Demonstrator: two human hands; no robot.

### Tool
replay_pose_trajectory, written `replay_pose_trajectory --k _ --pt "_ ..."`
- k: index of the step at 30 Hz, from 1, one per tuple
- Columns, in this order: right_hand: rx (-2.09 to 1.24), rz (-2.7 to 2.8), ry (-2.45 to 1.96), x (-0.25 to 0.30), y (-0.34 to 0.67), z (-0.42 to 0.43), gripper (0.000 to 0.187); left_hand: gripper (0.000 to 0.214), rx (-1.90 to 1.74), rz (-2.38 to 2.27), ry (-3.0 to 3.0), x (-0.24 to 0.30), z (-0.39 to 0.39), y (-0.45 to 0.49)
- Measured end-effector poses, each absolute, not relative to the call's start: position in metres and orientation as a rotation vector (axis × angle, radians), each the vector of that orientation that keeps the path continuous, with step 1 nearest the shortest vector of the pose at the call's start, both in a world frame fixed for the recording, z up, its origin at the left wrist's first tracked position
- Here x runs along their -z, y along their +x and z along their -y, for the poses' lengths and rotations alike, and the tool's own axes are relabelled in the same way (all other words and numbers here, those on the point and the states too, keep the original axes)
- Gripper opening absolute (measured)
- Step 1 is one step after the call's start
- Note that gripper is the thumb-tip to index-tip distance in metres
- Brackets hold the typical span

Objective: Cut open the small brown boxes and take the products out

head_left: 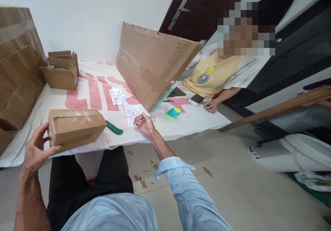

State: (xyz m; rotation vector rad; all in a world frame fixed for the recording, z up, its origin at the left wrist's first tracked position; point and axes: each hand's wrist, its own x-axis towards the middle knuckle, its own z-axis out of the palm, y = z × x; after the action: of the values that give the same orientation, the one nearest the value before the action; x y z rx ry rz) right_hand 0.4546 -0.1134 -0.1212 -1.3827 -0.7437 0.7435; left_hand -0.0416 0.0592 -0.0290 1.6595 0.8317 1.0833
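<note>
My left hand (38, 148) grips a closed cardboard box (77, 126) at its left end, thumb on the front side and fingers around the end. The box rests on the cloth-covered table, close to the near edge. My right hand (144, 123) is closed, fingers curled together over the edge of a white printed sheet (131, 111); whether something small is pinched there is hidden. A second printed sheet (117, 96) lies just behind. Between the box and my right hand is a green utility knife (114, 127), lying flat.
A large cardboard panel (155, 62) stands across the table. Open small boxes (60, 72) and a big taped carton (18, 62) are at left. A teal-and-yellow cylinder (173, 113) and phone (197, 98) lie right, near another person's hand (211, 106). Cardboard scraps (144, 183) litter the floor.
</note>
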Motion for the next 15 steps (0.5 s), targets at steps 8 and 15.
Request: replay_pose_trajectory --k 8,15 --pt "-0.624 0.811 -1.468 0.117 0.454 0.108 0.065 0.098 -0.964 -1.08 1.465 0.049 -0.065 -0.053" --pt "-0.489 0.955 -1.756 0.131 0.458 0.134 0.042 0.1 -0.954 -1.146 1.549 0.047 -0.064 -0.056"
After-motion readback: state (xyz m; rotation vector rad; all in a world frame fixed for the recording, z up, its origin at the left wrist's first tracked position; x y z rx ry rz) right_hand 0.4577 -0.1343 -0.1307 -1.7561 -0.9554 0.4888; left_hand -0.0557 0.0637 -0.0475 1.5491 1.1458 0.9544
